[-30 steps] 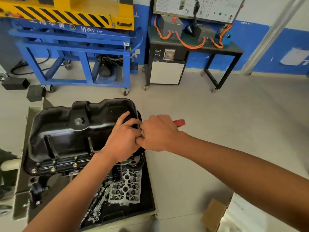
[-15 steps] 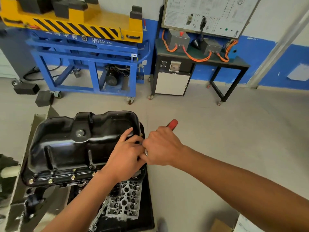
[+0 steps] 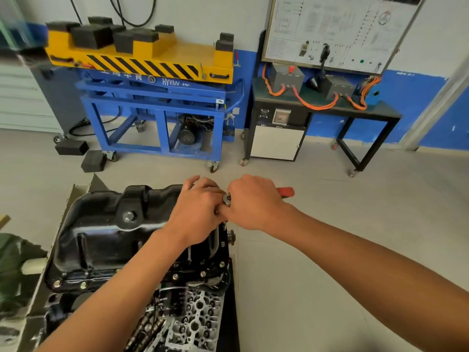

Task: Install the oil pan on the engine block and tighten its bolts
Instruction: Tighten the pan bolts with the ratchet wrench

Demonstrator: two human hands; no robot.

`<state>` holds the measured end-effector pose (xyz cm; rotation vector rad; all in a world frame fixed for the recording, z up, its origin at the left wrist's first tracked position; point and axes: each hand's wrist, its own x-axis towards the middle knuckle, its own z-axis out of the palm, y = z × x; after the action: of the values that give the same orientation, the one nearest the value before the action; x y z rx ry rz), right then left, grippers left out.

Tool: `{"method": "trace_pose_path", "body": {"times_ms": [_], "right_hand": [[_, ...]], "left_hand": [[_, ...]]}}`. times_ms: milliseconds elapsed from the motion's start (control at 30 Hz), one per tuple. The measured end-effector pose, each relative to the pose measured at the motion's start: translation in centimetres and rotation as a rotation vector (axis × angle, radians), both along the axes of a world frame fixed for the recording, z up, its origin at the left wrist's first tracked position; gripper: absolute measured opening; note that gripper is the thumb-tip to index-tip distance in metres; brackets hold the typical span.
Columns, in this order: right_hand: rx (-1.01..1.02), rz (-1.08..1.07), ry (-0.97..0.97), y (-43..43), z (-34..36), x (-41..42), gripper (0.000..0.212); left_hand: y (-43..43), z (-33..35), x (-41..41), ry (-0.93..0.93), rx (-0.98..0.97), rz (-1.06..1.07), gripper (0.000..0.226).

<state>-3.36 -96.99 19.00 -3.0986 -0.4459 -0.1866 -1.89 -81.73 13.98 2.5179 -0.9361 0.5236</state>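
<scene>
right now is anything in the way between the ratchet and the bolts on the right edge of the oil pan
Nothing visible. The right hand grips the ratchet, whose head sits at the right rim of the oil pan, beside the left hand. The bolt beneath is hidden by both hands.
</scene>
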Motion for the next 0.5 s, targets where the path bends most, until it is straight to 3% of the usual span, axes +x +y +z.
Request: {"method": "trace_pose_path", "body": {"times_ms": [100,200,500], "right_hand": [[0.183,-0.119,0.221,0.0,-0.9,0.1,0.034],[0.244,-0.149,0.321,0.3,-1.1,-0.3,0.031],[0.3,-0.212,0.385,1.0,-1.6,-2.3,0.03]], "left_hand": [[-0.4,-0.3,0.5,0.061,0.095,0.059,0.019],[-0.3,-0.8,0.8,0.065,0.134,0.068,0.012],[-0.4,-1.3,-0.6,0.102,0.267,0.114,0.025]]}}
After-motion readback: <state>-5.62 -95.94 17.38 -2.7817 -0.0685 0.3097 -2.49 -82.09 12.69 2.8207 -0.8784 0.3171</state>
